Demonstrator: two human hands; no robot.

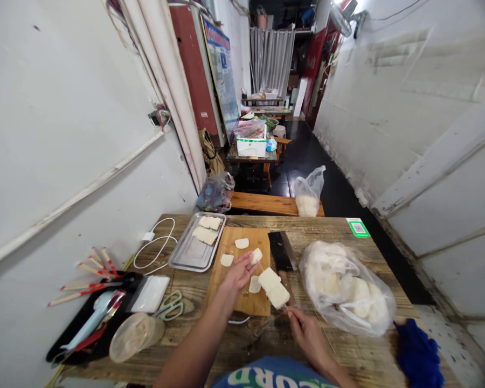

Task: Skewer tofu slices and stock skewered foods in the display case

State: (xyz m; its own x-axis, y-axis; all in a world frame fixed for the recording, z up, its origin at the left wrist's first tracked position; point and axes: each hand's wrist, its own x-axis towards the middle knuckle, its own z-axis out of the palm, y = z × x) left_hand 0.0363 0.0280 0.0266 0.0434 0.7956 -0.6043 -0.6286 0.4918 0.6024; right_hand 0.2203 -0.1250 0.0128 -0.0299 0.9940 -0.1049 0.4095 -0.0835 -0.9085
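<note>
The right hand [303, 326] is pinched shut on the near end of a thin skewer [288, 308] that runs up and to the left through two white slices [274, 288] already threaded on it. The left hand [239, 272] holds a third slice, a smaller piece [256, 255], clamped between its fingertips at the skewer's far tip. Both hands work over a wooden board [242, 242] lying on the desk [331, 226]. Loose pieces lie on the board: one [241, 243] near its far edge, one [227, 260] at its left, one [254, 284] just below the left hand. A cleaver [282, 249] rests along the board's right edge. Right of it sits a clear bag [347, 285] full of white lumps. Left of the board, a metal tray [189, 253] holds more slices at its far end. Further left lie scissors [168, 306], a white cable [156, 245], a plastic tub [135, 335] and chopsticks [91, 269]. A blue cloth [418, 353] lies at the desk's right corner.
</note>
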